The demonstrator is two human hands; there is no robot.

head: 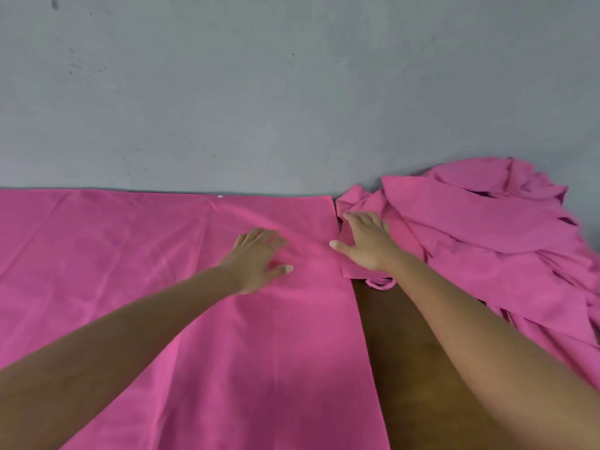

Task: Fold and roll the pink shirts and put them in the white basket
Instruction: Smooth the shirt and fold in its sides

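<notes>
1. Two bare forearms reach far over the brown table (406, 368).
2. Left hand (258, 259) lies flat and released on the spread pink shirt (162, 287), whose long axis runs left-right.
3. Right hand (365, 243), fingers straight, presses a small flap at the shirt's right edge.
4. Far right, a crumpled pile of pink shirts (493, 228).

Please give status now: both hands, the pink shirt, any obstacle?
Left hand open, flat on spread pink shirt. Right hand open, on the sleeve edge. Heap of pink shirts at right. White basket not in view.

Bare room: grey wall (292, 92), brown table (406, 352)
</notes>
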